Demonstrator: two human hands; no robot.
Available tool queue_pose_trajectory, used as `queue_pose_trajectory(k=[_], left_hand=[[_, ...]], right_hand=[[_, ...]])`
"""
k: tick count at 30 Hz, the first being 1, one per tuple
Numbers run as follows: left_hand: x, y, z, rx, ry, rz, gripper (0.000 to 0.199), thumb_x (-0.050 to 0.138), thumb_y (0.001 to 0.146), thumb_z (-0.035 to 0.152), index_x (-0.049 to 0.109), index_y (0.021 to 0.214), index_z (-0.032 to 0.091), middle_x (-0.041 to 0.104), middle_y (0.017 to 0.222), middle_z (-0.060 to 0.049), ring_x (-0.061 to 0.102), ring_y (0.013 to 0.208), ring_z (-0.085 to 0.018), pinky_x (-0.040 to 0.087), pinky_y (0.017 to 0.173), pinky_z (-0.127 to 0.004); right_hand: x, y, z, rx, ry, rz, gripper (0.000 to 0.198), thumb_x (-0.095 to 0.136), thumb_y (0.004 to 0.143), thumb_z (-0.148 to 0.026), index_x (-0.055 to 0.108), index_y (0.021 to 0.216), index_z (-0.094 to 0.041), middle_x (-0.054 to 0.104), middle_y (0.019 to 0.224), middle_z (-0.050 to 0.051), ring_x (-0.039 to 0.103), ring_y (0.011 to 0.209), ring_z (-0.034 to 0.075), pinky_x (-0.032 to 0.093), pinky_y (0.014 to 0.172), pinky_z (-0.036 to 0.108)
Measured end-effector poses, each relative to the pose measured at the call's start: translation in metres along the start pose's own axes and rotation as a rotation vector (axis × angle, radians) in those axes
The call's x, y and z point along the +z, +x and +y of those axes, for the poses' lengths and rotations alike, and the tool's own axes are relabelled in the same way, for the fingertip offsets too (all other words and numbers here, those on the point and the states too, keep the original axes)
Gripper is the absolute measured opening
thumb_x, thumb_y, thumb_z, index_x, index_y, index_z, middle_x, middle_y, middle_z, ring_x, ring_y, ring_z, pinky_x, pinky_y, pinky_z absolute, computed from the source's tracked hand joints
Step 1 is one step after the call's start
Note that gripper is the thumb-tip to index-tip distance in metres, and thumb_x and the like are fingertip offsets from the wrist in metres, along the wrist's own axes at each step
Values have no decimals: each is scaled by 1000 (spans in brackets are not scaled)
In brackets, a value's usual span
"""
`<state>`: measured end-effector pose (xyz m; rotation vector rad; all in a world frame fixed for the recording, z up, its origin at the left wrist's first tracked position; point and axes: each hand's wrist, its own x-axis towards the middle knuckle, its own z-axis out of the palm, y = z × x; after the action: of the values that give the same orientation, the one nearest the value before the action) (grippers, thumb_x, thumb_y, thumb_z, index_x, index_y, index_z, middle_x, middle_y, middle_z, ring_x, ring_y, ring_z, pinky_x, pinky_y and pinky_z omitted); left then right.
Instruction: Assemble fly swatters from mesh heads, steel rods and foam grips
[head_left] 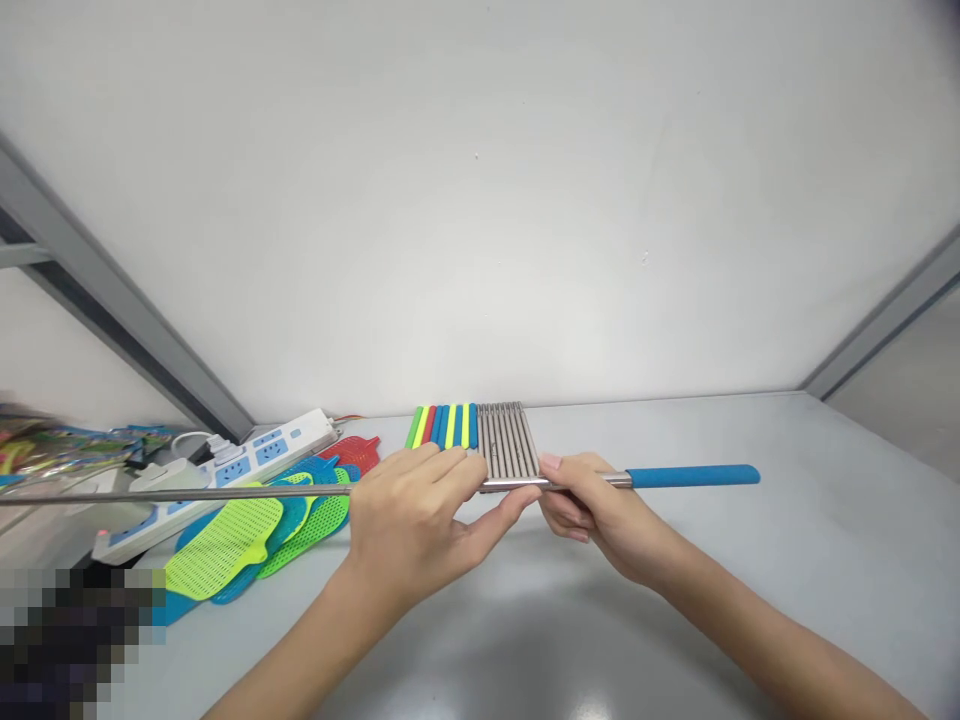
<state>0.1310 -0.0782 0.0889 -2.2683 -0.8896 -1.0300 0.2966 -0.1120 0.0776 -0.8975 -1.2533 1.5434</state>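
Basically, left hand (412, 515) and right hand (600, 510) both have fingers closed round the metal rod (499, 485), level above the surface (787, 550), blue handle (694, 476) rightmost; two-handed hold probably steadies its length. Steel rods (508, 438) lie aligned behind, seemingly for order.

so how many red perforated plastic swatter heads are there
1: the red swatter head, beside the far end of the white plastic power strip; more may be hidden underneath.

Illumination is bright and diffuse across the wall (480, 200). The tabletop (840, 560) carries a soft shadow and slight glare at bottom centre. Packaging (67, 445) at far left is blurred; pixelation masks the lower-left corner.
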Motion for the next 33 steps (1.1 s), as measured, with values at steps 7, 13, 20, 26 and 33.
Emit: queue_pose_trajectory(k=[7, 13, 20, 26, 33], left_hand=[[-2, 1, -6, 91, 68, 42, 35, 56, 65, 48, 46, 47, 19, 42, 38, 6, 39, 40, -9, 24, 42, -25], [-7, 3, -11, 100, 77, 43, 36, 55, 66, 48, 44, 46, 19, 39, 37, 6, 38, 39, -9, 23, 42, -25], [-3, 3, -16, 99, 81, 46, 35, 54, 66, 47, 45, 46, 19, 38, 37, 5, 38, 38, -9, 23, 42, -25], [2, 5, -26, 119, 100, 75, 34, 57, 65, 45, 44, 46, 19, 38, 37, 5, 36, 38, -8, 22, 41, -24], [5, 5, -36, 139, 138, 86, 35, 57, 65, 44, 41, 45, 19, 35, 38, 6, 35, 37, -8, 22, 41, -25]], right_hand=[[3, -5, -9, 33, 53, 43, 41, 38, 81, -31, 19, 46, -18, 14, 45, -6, 18, 41, 6, 14, 45, 26], [-3, -10, -14, -3, -12, 63, 41, 38, 80, -31, 23, 45, -18, 18, 43, -5, 19, 41, 7, 14, 45, 27], [-11, -9, -18, -19, -49, 71, 41, 39, 80, -31, 24, 44, -18, 17, 44, -5, 19, 41, 7, 13, 44, 27], [-21, -5, -22, -73, -119, 45, 40, 40, 79, -30, 27, 44, -18, 18, 45, -4, 20, 42, 7, 14, 44, 27], [-29, 2, -23, -96, -159, 48, 40, 41, 78, -30, 28, 42, -18, 18, 43, -4, 21, 42, 8, 15, 44, 27]])
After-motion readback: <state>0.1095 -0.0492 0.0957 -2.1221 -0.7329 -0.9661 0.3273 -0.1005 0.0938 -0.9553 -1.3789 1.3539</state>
